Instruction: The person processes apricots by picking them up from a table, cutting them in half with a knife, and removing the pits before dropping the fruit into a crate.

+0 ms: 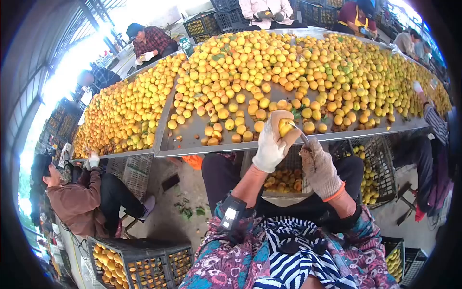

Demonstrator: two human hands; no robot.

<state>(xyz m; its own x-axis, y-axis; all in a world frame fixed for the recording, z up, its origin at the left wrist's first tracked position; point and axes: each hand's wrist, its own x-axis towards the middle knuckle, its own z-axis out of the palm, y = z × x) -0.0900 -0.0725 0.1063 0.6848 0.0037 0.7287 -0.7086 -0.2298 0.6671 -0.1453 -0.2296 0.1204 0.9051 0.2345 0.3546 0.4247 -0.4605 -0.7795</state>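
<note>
My left hand [273,144], in a pale glove, is closed around a yellow fruit [286,127] just above the table's front edge. To its right my right hand [318,166], in a worn knit glove with an orange cuff, grips a small metal tool [301,135]. The tool's tip reaches up to the fruit. Below both hands, a crate [285,194] between my knees holds cut-looking orange pieces. Yellow-orange fruits [231,62] are heaped on the metal table [192,137] in front of me.
Black crates of fruit stand at the lower left [147,250], right [382,161] and lower right [394,245]. A person [79,202] sits close on the left; others sit behind the table and at the right. A green carton [186,47] stands among the fruits.
</note>
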